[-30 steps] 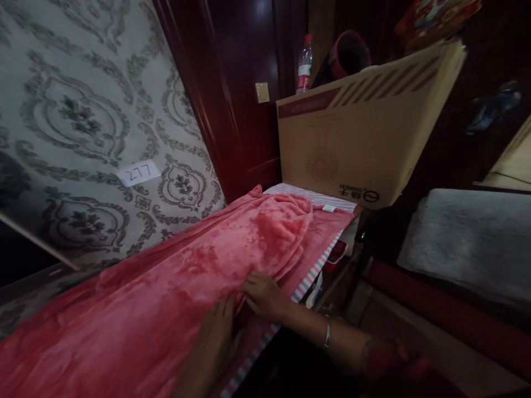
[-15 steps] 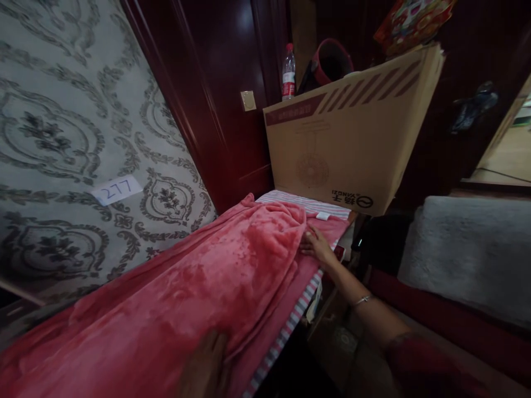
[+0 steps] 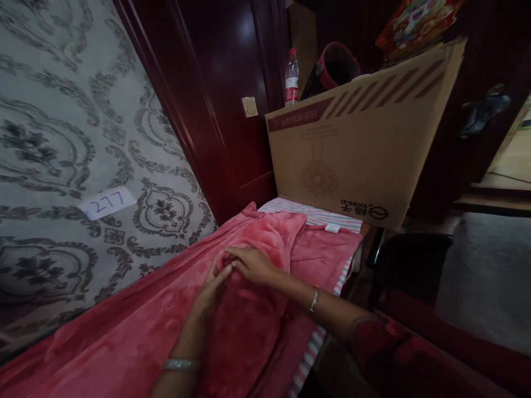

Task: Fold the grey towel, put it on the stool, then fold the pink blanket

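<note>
Fingertips of both hands meet on a raised fold of the pink blanket [image 3: 174, 315], which lies spread along the bed beside the patterned wall [image 3: 83, 138]. On the left hand [image 3: 213, 287] the fingers are together and pressed into the fleece; on the right hand [image 3: 253, 264] they curl over the fold, but whether they pinch it I cannot tell. Each wrist wears a bracelet. Under the blanket's far end shows a striped sheet [image 3: 311, 213]. Just beyond it stands a cardboard box [image 3: 360, 143], with a water bottle [image 3: 291, 77] behind.
</note>
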Motion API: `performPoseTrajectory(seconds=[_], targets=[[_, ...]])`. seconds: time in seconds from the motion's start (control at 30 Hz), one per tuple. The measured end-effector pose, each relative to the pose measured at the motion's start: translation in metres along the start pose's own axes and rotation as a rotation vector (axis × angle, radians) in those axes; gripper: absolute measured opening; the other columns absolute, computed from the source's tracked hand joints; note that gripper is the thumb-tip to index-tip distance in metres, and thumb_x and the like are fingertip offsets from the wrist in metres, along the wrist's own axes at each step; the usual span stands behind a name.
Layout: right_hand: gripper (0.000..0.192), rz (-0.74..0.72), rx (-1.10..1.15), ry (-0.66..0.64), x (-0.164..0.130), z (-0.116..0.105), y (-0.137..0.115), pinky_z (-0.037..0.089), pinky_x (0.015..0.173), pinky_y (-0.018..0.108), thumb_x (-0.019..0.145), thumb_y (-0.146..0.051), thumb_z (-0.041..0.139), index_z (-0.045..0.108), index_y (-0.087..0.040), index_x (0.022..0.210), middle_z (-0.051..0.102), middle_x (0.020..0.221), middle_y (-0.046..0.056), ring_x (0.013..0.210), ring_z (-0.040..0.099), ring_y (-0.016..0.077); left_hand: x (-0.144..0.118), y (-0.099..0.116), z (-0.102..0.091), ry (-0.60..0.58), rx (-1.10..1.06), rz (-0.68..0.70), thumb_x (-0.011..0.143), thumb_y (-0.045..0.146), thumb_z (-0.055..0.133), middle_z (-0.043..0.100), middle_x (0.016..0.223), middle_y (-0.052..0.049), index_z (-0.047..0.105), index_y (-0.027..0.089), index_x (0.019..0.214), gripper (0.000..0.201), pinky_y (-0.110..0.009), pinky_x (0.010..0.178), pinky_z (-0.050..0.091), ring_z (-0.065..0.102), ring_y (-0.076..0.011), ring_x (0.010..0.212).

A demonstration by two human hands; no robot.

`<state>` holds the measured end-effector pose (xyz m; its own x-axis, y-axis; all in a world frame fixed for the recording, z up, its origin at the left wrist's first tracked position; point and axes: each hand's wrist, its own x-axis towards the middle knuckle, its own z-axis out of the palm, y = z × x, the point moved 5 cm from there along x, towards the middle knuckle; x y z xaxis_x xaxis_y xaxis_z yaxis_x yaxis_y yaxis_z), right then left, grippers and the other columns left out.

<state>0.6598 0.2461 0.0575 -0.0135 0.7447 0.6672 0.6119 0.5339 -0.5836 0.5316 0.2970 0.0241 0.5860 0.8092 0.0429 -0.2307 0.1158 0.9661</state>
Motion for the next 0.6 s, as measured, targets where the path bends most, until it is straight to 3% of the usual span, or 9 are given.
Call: performPoseTrajectory(seconds=[0.1, 0.2, 0.3, 0.4, 0.5, 0.6], targets=[[0.029, 0.089, -0.006, 0.241, -0.033, -0.027, 0.036, 0.052, 0.092, 0.037, 0.093, -0.021, 0.047, 0.070, -0.024, 0.111, 0.074, 0.110, 0.005, 0.101, 0.066, 0.0202, 0.014, -0.027, -0.006, 0.077, 0.070, -0.012, 0.060, 0.041, 0.090, 0.077, 0.097, -0.009, 0.073, 0.015, 0.098, 0.049, -0.036, 0.087, 0.054, 0.071, -0.0280, 0.096], [0.026, 0.180, -0.012, 0.469, -0.073, -0.072, 0.082, 0.052, 0.091, 0.041, 0.089, -0.026, 0.050, 0.070, -0.022, 0.106, 0.072, 0.103, 0.008, 0.097, 0.065, 0.0233, 0.017, -0.044, -0.015, 0.113, 0.106, 0.003, 0.062, 0.045, 0.087, 0.077, 0.094, -0.009, 0.074, 0.014, 0.095, 0.047, -0.034, 0.083, 0.053, 0.071, -0.0257, 0.090], [0.028, 0.498, 0.108, 0.651, -0.106, -0.109, 0.132, 0.050, 0.097, 0.045, 0.077, -0.025, 0.060, 0.067, -0.021, 0.104, 0.070, 0.103, 0.009, 0.100, 0.063, 0.0258, 0.017, -0.051, -0.022, 0.129, 0.132, 0.038, 0.064, 0.047, 0.085, 0.077, 0.096, -0.007, 0.073, 0.015, 0.098, 0.047, -0.031, 0.083, 0.052, 0.069, -0.0230, 0.091], [0.030, 0.777, 0.277, 0.665, -0.117, -0.121, 0.167, 0.055, 0.085, 0.041, 0.075, -0.024, 0.061, 0.062, -0.021, 0.105, 0.070, 0.092, 0.006, 0.087, 0.066, 0.0233, 0.017, -0.052, -0.025, 0.148, 0.151, 0.056, 0.067, 0.047, 0.082, 0.076, 0.097, -0.006, 0.073, 0.016, 0.101, 0.047, -0.030, 0.084, 0.051, 0.068, -0.0222, 0.092], [0.022, 0.886, 0.381, 0.579, -0.110, -0.119, 0.182, 0.055, 0.061, 0.032, 0.078, -0.027, 0.059, 0.060, -0.020, 0.099, 0.068, 0.077, 0.005, 0.067, 0.065, 0.0196, 0.018, -0.053, -0.028, 0.185, 0.148, 0.067, 0.068, 0.048, 0.080, 0.075, 0.097, -0.005, 0.071, 0.016, 0.099, 0.045, -0.031, 0.082, 0.051, 0.068, -0.0220, 0.090], [0.011, 0.940, 0.459, 0.506, -0.101, -0.112, 0.187, 0.050, 0.053, 0.027, 0.079, -0.030, 0.062, 0.058, -0.020, 0.083, 0.066, 0.068, 0.005, 0.056, 0.061, 0.0162, 0.019, -0.053, -0.027, 0.174, 0.163, 0.065, 0.069, 0.049, 0.078, 0.075, 0.095, -0.005, 0.070, 0.016, 0.098, 0.044, -0.032, 0.082, 0.051, 0.067, -0.0226, 0.089]])
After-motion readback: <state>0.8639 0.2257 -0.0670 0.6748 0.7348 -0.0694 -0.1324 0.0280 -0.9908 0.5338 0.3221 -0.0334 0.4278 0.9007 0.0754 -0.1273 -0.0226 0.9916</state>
